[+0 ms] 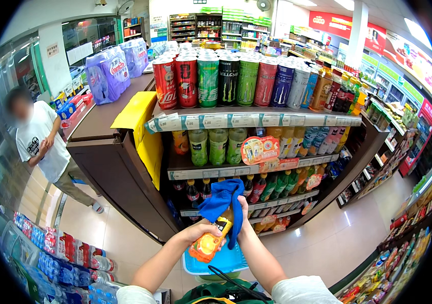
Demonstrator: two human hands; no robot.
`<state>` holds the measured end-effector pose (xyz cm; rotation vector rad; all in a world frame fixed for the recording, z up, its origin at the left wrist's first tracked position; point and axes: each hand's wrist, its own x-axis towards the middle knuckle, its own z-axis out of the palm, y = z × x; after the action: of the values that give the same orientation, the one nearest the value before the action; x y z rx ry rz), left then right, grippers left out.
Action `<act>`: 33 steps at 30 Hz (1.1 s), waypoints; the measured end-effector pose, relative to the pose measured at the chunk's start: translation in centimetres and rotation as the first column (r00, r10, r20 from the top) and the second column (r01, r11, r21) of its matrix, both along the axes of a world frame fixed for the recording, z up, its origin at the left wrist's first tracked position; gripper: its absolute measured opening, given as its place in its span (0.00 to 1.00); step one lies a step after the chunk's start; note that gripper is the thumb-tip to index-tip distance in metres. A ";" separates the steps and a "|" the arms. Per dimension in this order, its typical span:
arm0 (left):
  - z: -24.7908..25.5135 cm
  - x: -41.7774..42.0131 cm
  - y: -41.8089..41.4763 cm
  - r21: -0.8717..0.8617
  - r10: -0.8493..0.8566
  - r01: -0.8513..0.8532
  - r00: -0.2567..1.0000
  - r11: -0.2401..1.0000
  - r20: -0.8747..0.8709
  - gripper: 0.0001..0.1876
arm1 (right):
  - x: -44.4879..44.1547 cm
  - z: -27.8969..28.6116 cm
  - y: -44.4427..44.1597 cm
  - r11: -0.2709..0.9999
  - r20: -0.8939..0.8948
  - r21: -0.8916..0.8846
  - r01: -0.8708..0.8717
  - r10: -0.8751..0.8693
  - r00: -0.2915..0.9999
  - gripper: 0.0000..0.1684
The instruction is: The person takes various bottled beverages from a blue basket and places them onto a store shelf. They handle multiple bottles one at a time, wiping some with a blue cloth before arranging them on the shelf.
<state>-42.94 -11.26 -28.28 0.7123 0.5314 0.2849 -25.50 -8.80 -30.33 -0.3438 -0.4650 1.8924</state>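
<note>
My left hand (200,232) grips an orange juice bottle (207,243) around its label, the bottle tilted with its base towards me. A blue cloth (221,199) drapes over the bottle's upper end and hides the cap. My right hand (244,209) holds that cloth against the bottle, and one end of it hangs down beside the wrist. Beneath both hands is a light-blue plastic basket (193,265). Just beyond them, bottled green drinks (217,147) fill part of a shelf, and dark soda bottles (193,193) stand on the one below.
Drink cans (208,81) line the top shelf above a price-label strip (238,121). A yellow panel (140,133) covers the shelf's left corner. Shrink-wrapped bottles (109,74) sit on the counter. A person (45,136) stands at left. Bottled-water packs (67,247) are at lower left, snack racks (387,262) at right.
</note>
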 end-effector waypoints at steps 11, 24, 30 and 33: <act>3.8 2.1 -2.3 0.851 0.767 0.411 0.410 0.327 -0.493 0.26 | -2.4 2.0 -1.3 0.869 0.310 -0.063 0.491 -0.450 0.837 0.31; 3.7 1.0 -3.9 0.896 0.675 0.198 0.598 0.398 -0.432 0.36 | 1.7 0.2 0.6 0.890 0.219 0.223 0.397 -0.443 0.869 0.27; 1.9 0.6 -3.2 0.906 0.549 0.044 0.783 0.420 -0.293 0.30 | -0.5 5.8 -2.4 0.923 0.136 0.054 0.382 -0.385 0.913 0.24; 2.5 0.5 -1.6 0.287 -0.042 0.042 0.999 0.957 -0.006 0.25 | 3.3 0.9 0.1 0.921 0.139 0.123 0.370 -0.386 0.912 0.20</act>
<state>-42.44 -12.83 -25.81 1.0044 0.4786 0.3261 -22.16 -8.72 -29.42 -0.4901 -0.5510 1.4655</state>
